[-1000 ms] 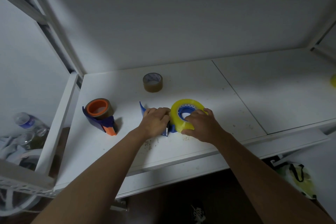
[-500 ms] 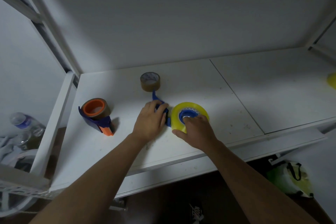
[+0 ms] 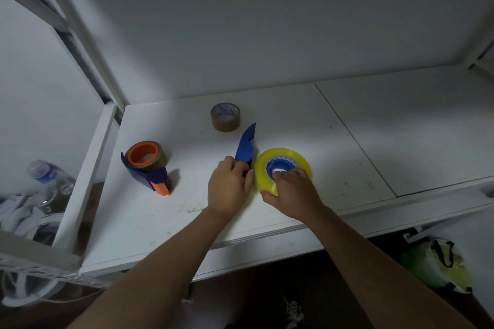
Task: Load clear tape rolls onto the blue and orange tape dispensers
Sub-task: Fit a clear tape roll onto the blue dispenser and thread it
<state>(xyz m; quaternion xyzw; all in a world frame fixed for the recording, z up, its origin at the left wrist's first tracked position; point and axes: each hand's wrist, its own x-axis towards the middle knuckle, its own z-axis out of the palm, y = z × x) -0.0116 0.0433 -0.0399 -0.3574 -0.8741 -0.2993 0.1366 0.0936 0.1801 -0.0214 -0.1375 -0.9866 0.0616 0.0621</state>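
Observation:
A yellowish clear tape roll (image 3: 291,157) lies flat on the white shelf (image 3: 347,141), seated around the blue hub of the blue dispenser (image 3: 246,145). The dispenser's blue handle points away toward the back. My left hand (image 3: 230,185) grips the dispenser body just left of the roll. My right hand (image 3: 290,191) rests on the roll's near side, fingers pressing on its top and hub. To the left stands the blue and orange dispenser (image 3: 146,164) with a brown tape roll on its orange hub.
A loose brown tape roll (image 3: 225,117) sits behind the blue dispenser. Plastic bottles (image 3: 49,177) lie beyond the shelf's left rail. A green-yellow bag (image 3: 435,262) sits on the floor at lower right. An upper shelf hangs overhead.
The blue dispenser has swung round: its handle, first pointing left, now points toward the back. Both hands stayed on the dispenser and roll, the right pressing on the hub.

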